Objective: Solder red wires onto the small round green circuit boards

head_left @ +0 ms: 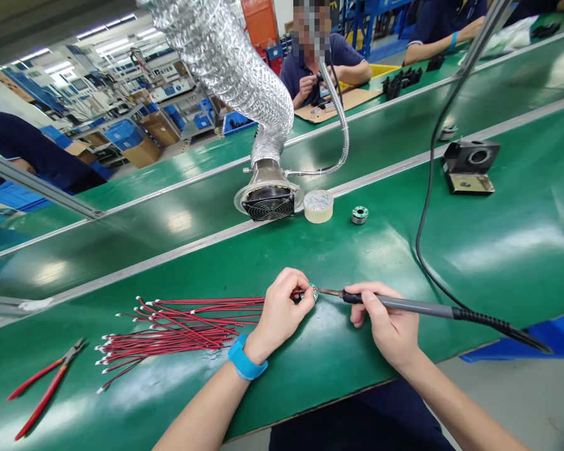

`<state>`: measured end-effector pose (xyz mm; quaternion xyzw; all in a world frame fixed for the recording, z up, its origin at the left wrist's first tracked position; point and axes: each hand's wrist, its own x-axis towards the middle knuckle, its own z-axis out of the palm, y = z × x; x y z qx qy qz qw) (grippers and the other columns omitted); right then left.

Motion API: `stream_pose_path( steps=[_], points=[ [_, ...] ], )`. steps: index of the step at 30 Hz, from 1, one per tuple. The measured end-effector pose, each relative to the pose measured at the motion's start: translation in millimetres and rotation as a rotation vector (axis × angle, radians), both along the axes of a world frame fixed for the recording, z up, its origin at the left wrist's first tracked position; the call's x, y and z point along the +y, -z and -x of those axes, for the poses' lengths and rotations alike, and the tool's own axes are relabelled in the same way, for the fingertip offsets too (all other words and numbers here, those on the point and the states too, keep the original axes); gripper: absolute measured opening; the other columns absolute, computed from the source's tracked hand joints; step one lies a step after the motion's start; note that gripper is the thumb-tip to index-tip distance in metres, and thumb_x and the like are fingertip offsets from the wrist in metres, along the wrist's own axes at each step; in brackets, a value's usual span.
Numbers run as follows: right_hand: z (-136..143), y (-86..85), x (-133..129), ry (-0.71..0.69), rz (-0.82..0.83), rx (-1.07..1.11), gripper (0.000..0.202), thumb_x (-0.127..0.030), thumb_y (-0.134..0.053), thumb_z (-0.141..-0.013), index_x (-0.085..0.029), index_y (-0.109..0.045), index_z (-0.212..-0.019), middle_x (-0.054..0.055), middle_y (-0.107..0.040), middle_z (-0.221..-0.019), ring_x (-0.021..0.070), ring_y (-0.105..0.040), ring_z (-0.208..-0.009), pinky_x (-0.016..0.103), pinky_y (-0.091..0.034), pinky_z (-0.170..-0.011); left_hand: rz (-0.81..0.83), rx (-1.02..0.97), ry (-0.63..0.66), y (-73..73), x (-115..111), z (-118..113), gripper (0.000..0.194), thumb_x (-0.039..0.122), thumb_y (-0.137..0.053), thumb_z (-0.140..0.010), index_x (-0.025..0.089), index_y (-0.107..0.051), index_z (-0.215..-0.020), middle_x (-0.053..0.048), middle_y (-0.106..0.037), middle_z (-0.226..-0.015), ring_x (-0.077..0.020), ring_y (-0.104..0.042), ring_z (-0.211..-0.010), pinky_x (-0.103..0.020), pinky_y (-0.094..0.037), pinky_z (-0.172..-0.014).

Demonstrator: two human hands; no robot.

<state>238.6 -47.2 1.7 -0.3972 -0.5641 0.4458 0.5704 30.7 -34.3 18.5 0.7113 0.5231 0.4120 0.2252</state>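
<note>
My left hand (284, 305), with a blue band at the wrist, pinches a small round green part (314, 292) and the end of a red wire. My right hand (389, 319) is closed around the grey and black handle of a soldering iron (420, 307). The iron's metal tip points left and meets the edge of the green part. Many red wires with white connectors (183, 326) lie spread on the green bench to the left of my left hand. A similar round part (360, 215) sits farther back.
Red-handled pliers (51, 385) lie at the left. Behind my hands are a tape roll (318, 206), a fan on a silver duct (269, 203) and an open metal stand (470, 166). A black cable (425, 219) hangs at right. People work across the bench.
</note>
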Motion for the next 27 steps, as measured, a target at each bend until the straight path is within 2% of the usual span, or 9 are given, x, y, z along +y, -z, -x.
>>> stream_pose_path(
  steps=[11,17,27],
  points=[
    [-2.2,-1.9,-0.3,-0.002,-0.052,-0.070,0.028,-0.032,-0.053,-0.108,-0.017,-0.074,-0.101,-0.001,-0.063,-0.060,0.0115,-0.059,-0.049,0.021,-0.051,-0.050,-0.004,0.019,-0.001,-0.2,-0.9,-0.5,0.015,0.011,-0.068,-0.088,0.020,-0.059,-0.080,-0.002,-0.064,-0.090,-0.0137,-0.060,-0.080,-0.026,-0.045,-0.069],
    [-0.8,-4.7,-1.0,0.051,-0.054,0.000,0.027,-0.032,-0.053,-0.108,-0.016,-0.074,-0.101,-0.001,-0.063,-0.059,0.0115,-0.059,-0.048,0.020,-0.050,-0.047,-0.013,0.029,0.004,-2.6,-1.6,-1.0,0.016,0.010,-0.068,-0.088,0.019,-0.058,-0.079,-0.002,-0.064,-0.090,-0.0135,-0.060,-0.080,-0.026,-0.045,-0.069],
    [-2.5,-0.4,-0.7,0.005,-0.066,-0.060,0.026,-0.032,-0.052,-0.109,-0.018,-0.074,-0.106,-0.001,-0.064,-0.064,0.0121,-0.061,-0.052,0.022,-0.052,-0.053,0.002,0.025,-0.021,-4.0,-2.5,-3.0,0.015,0.012,-0.069,-0.087,0.020,-0.060,-0.078,-0.003,-0.066,-0.090,-0.0144,-0.061,-0.080,-0.027,-0.046,-0.069]
  ],
)
